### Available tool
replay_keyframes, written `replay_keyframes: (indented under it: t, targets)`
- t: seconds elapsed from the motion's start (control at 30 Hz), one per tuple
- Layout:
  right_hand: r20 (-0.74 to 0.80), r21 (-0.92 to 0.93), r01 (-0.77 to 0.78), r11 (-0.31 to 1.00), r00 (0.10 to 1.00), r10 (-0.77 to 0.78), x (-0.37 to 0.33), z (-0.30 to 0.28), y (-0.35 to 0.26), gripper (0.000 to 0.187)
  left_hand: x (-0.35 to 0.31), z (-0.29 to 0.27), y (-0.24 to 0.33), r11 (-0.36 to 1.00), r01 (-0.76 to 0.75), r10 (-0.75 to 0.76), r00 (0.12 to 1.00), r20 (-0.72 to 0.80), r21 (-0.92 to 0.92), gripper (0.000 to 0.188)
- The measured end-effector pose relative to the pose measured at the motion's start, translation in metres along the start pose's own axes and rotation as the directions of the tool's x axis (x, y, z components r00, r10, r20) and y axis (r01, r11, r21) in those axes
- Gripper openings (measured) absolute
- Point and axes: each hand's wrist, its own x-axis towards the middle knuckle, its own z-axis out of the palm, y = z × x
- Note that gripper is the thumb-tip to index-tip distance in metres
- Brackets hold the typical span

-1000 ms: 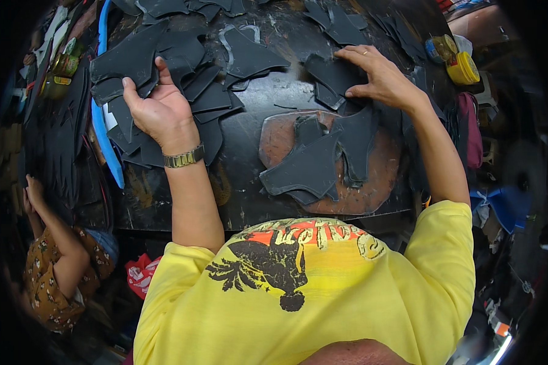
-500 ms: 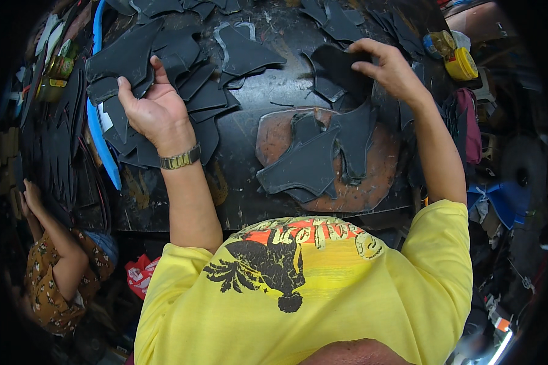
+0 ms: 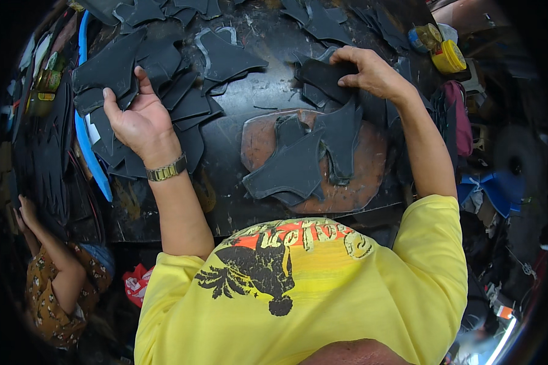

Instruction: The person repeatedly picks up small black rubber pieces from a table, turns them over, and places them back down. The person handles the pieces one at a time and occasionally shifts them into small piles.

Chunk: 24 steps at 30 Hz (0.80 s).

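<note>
My left hand (image 3: 141, 118) is palm up at the left of the dark table, its thumb over the edge of a black flat cut-out piece (image 3: 109, 64) with curved sides. The hand's other fingers are partly hidden behind that piece. On the right, my right hand (image 3: 368, 72) pinches another black cut-out piece (image 3: 326, 76) between thumb and fingers, just over similar pieces. Nearer to me, several black cut-out pieces (image 3: 289, 163) lie overlapping on a worn reddish-brown board (image 3: 365, 176).
Loose black pieces (image 3: 228, 58) are spread over the table (image 3: 256, 94). A blue strip (image 3: 83, 121) runs along the left, beside stacked dark sheets (image 3: 49, 158). A yellow tub (image 3: 449, 58) and a jar stand at the right edge. A co-worker's arms (image 3: 55, 258) show at lower left.
The whole view has shifted slightly left. My right hand has brought its piece lower and flatter over the pieces beneath. My left hand keeps its hold with little movement.
</note>
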Motion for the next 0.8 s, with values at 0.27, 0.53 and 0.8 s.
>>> replay_keyframes:
  t: [0.27, 0.53, 0.8]
  targets:
    - [-0.082, 0.317, -0.099, 0.943, 0.988, 0.131, -0.007, -0.045, 0.01, 0.024, 0.0, -0.001, -0.001, 1.0, 0.0, 0.0, 1.0, -0.002, -0.011, 0.028]
    - [0.01, -0.173, 0.03, 0.984, 1.0, -0.029, 0.0, 0.009, -0.008, 0.039, -0.003, 0.0, -0.002, 1.0, 0.019, -0.019, 1.0, 0.014, -0.022, 0.028]
    - [-0.069, 0.216, 0.03, 0.976, 0.997, -0.015, 0.001, 0.002, -0.012, 0.037, -0.004, 0.004, -0.002, 1.0, 0.028, -0.028, 1.0, 0.002, 0.009, 0.03]
